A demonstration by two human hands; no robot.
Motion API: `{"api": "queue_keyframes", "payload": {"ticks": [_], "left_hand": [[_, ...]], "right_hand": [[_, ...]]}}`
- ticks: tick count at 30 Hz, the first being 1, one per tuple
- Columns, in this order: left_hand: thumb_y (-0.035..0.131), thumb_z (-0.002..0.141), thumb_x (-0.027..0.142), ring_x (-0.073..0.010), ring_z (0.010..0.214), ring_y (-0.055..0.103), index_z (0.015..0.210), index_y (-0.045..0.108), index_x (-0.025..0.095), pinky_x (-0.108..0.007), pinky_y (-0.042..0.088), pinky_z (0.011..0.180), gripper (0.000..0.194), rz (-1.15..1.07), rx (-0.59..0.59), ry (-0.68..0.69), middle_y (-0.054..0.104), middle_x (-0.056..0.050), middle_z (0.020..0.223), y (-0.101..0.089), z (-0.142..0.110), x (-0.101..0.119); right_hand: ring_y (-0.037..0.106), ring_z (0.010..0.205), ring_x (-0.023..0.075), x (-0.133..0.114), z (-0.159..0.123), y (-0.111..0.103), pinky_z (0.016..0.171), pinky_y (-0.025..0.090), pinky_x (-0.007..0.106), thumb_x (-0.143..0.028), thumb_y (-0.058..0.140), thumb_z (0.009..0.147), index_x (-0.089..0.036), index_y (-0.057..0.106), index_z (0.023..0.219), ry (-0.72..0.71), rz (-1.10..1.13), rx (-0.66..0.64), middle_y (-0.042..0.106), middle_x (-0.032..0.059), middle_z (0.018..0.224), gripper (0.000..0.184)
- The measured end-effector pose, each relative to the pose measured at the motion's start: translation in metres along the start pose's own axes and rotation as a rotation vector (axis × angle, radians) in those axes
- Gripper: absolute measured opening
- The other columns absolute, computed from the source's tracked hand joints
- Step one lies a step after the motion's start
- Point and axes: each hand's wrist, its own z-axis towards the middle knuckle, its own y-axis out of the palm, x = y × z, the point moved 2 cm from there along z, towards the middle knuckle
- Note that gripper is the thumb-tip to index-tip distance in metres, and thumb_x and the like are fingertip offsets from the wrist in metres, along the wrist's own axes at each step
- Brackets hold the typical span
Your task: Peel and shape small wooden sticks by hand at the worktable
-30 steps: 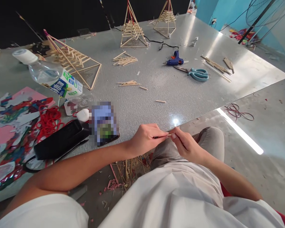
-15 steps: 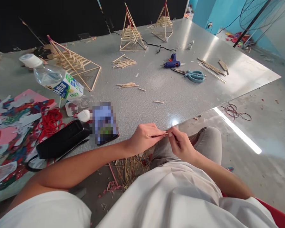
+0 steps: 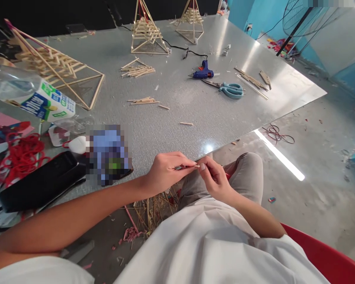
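Observation:
My left hand (image 3: 165, 172) and my right hand (image 3: 213, 178) meet fingertip to fingertip over my lap at the near edge of the silver table (image 3: 195, 106). Both pinch a thin short wooden stick (image 3: 188, 167) held level between them. Below my hands a heap of stick offcuts (image 3: 149, 211) lies on the floor. My grey trouser knee (image 3: 248, 173) is just right of the hands.
On the table lie small stick piles (image 3: 137, 70) (image 3: 143, 101), a single stick (image 3: 186, 123), a blue glue gun (image 3: 203, 73), teal scissors (image 3: 230, 89), stick pyramids (image 3: 146, 31) (image 3: 60, 71), a plastic bottle (image 3: 32, 94), red cord (image 3: 20, 156) and a black case (image 3: 38, 185).
The view has shifted, so everything slides left and up in frame. My hands stay together on the stick, with the fingers slightly reworked around it.

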Motion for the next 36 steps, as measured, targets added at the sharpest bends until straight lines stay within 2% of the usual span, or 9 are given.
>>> {"api": "queue_keyframes", "payload": {"ticks": [7,11,14,19,23,26,28,32,36], "left_hand": [[0.084,0.097,0.016,-0.0143,0.079,0.082,0.096,0.088,0.017,-0.019,0.066,0.074,0.005,-0.031,-0.021,0.01,0.087,-0.006,0.09,-0.002,0.001,0.002],[0.084,0.097,0.013,-0.0145,0.081,0.083,0.097,0.088,0.017,-0.019,0.066,0.076,0.006,-0.003,-0.027,0.067,0.088,-0.006,0.091,-0.002,0.002,0.002],[0.084,0.096,0.011,-0.0152,0.081,0.082,0.099,0.088,0.017,-0.02,0.066,0.075,0.008,0.014,-0.033,0.114,0.088,-0.005,0.09,-0.002,0.002,0.001],[0.079,0.101,0.013,-0.0163,0.08,0.08,0.1,0.088,0.015,-0.022,0.065,0.073,0.01,-0.01,-0.159,0.096,0.087,-0.006,0.089,0.001,0.002,-0.002],[0.074,0.105,0.015,-0.0168,0.08,0.078,0.099,0.088,0.015,-0.024,0.064,0.073,0.015,-0.021,-0.27,0.107,0.087,-0.006,0.088,0.002,0.0,-0.006],[0.073,0.106,0.018,-0.0168,0.08,0.078,0.098,0.088,0.017,-0.024,0.063,0.075,0.017,-0.039,-0.329,0.116,0.087,-0.006,0.089,0.004,-0.003,-0.008],[0.073,0.106,0.019,-0.0169,0.081,0.078,0.098,0.089,0.017,-0.023,0.063,0.075,0.017,-0.057,-0.341,0.107,0.087,-0.007,0.088,0.004,-0.004,-0.009],[0.076,0.105,0.022,-0.0165,0.081,0.078,0.097,0.089,0.019,-0.022,0.063,0.075,0.016,-0.07,-0.314,0.045,0.087,-0.007,0.087,0.005,-0.004,-0.008],[0.079,0.102,0.018,-0.0167,0.082,0.079,0.099,0.09,0.019,-0.023,0.064,0.077,0.012,-0.095,-0.288,0.031,0.087,-0.007,0.088,0.006,-0.004,-0.006]], "right_hand": [[0.035,0.059,0.0129,0.004,-0.005,-0.003,0.058,0.032,0.028,-0.057,0.044,0.117,-0.024,0.055,0.093,-0.064,0.038,-0.025,0.042,-0.0061,0.067,0.042],[0.043,0.062,0.0127,0.004,-0.005,-0.009,0.061,0.038,0.027,-0.045,0.04,0.119,-0.023,0.056,0.101,-0.153,-0.091,-0.08,0.052,-0.0037,0.073,0.033],[0.042,0.06,0.0121,0.003,-0.002,-0.018,0.059,0.038,0.026,-0.036,0.039,0.119,-0.023,0.054,0.104,-0.232,-0.187,-0.14,0.052,-0.0046,0.073,0.025],[0.043,0.06,0.0119,-0.002,0.003,-0.035,0.059,0.037,0.024,-0.018,0.042,0.114,-0.023,0.052,0.105,-0.335,-0.367,-0.313,0.054,-0.0045,0.074,0.015],[0.035,0.058,0.011,-0.004,0.004,-0.042,0.057,0.031,0.025,-0.013,0.047,0.109,-0.023,0.053,0.098,-0.375,-0.444,-0.397,0.047,-0.0063,0.07,0.016],[0.031,0.058,0.0098,-0.002,0.004,-0.04,0.055,0.028,0.024,-0.011,0.048,0.106,-0.023,0.053,0.094,-0.343,-0.342,-0.426,0.043,-0.0072,0.07,0.017],[0.028,0.056,0.0088,0.001,0.002,-0.038,0.052,0.025,0.023,-0.012,0.048,0.106,-0.023,0.053,0.092,-0.266,-0.23,-0.442,0.039,-0.0084,0.069,0.018],[0.024,0.054,0.0084,0.006,-0.003,-0.035,0.047,0.021,0.022,-0.024,0.047,0.112,-0.022,0.053,0.09,-0.087,-0.094,-0.411,0.036,-0.0088,0.067,0.023],[0.025,0.054,0.0088,0.008,-0.006,-0.036,0.049,0.023,0.023,-0.029,0.046,0.115,-0.022,0.053,0.092,-0.065,-0.093,-0.381,0.039,-0.0085,0.067,0.025]]}}
